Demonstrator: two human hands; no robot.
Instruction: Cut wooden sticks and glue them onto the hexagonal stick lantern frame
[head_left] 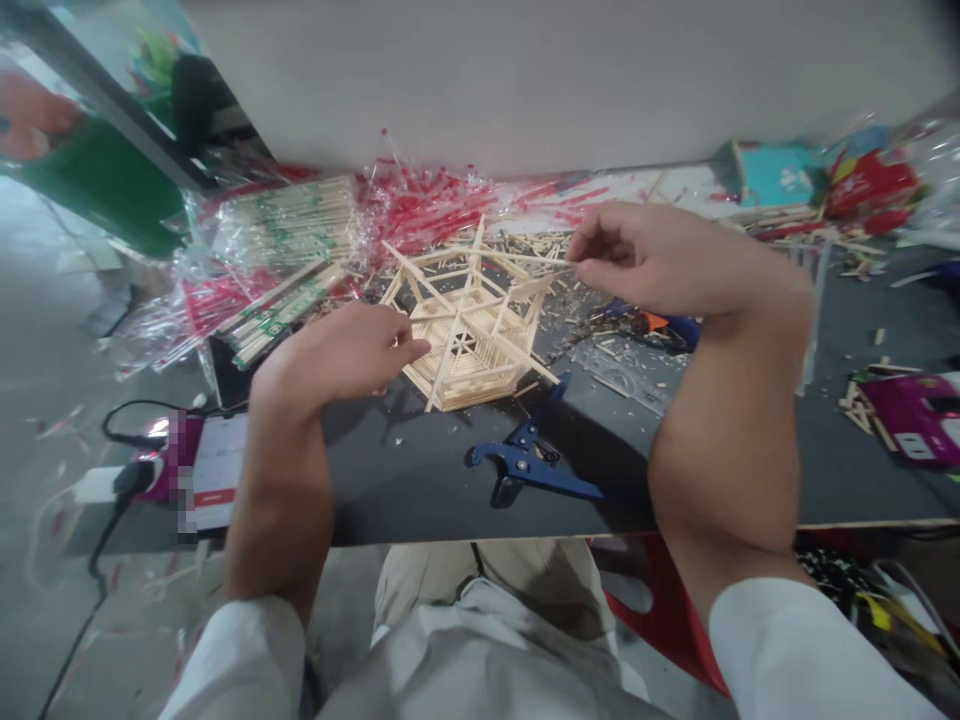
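Observation:
A pale lattice of thin wooden sticks, roughly six-sided and built up in layers, sits on the dark table. Longer sticks cross over its top and stick out past its rim. At its left side my left hand is closed, thumb and fingers pinched at the end of a wooden stick. My right hand is raised at the far right side, its fingertips pinching the end of a wooden stick. Blue-handled cutters lie open in front of the lattice.
Bundled sticks in clear wrap and red-edged plastic wrappers pile up at the back. A blue tool with an orange part lies among stick scraps. A phone and a purple power strip are at left; a purple box is at right.

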